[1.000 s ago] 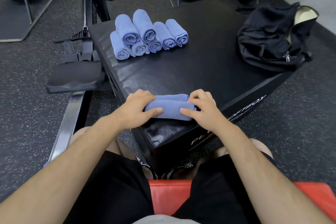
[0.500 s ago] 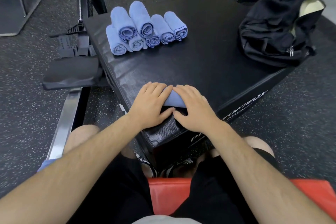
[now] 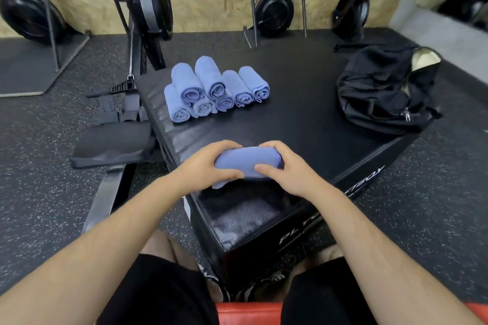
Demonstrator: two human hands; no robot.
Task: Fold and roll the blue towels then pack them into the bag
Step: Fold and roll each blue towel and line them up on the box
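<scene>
Fingers (image 3: 224, 145) of both hands are curling over the top of a rolled blue towel (image 3: 247, 162) while the thumbs are pressing in from the near side, so each hand is grasping one end: the left hand (image 3: 206, 166) is taking the left end and the right hand (image 3: 286, 170) the right. The roll is lying with its long axis running left to right across the person, over the near corner of the black plyo box (image 3: 303, 119). Whether it is resting on the box top or being held just above it, I cannot tell. A loose edge is hanging at the roll's lower left, under the left thumb, so a last tuck is probably being called for. Both forearms are reaching forward and converging on the towel, knuckles up. A stack of rolled towels (image 3: 214, 90) is sitting ahead and to the left, nearer the left hand. The black bag (image 3: 383, 92) is lying at the far right of the box with its mouth gaping, nearer the right hand and well apart from the roll. By my judgement the coming move is hinging on a carry toward one of those sides, without letting the roll unwind.
</scene>
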